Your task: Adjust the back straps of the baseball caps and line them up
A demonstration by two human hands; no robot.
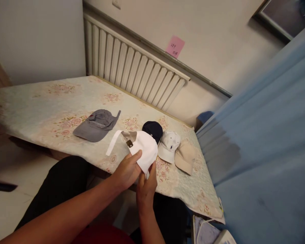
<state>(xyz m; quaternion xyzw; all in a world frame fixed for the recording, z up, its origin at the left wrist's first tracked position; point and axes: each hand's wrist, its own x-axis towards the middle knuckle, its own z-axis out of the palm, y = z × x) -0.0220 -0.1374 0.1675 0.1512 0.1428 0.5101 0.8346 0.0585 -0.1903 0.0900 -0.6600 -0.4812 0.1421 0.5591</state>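
Observation:
My left hand [127,170] and my right hand [146,184] both grip a white cap [144,149] just above the near edge of the table [40,101]. Its strap with a metal buckle hangs out to the left. The left hand's thumb lies on the cap's crown, and the right hand pinches its lower edge. Behind it lie a navy cap [153,130], a white patterned cap [169,145] and a beige cap [185,156]. A grey cap [98,124] rests further left on the table.
The table has a floral cloth and stands against a white radiator [132,67]. A pink sticky note [175,46] is on the wall. A blue curtain [264,142] fills the right side. My dark-trousered legs are below the table edge.

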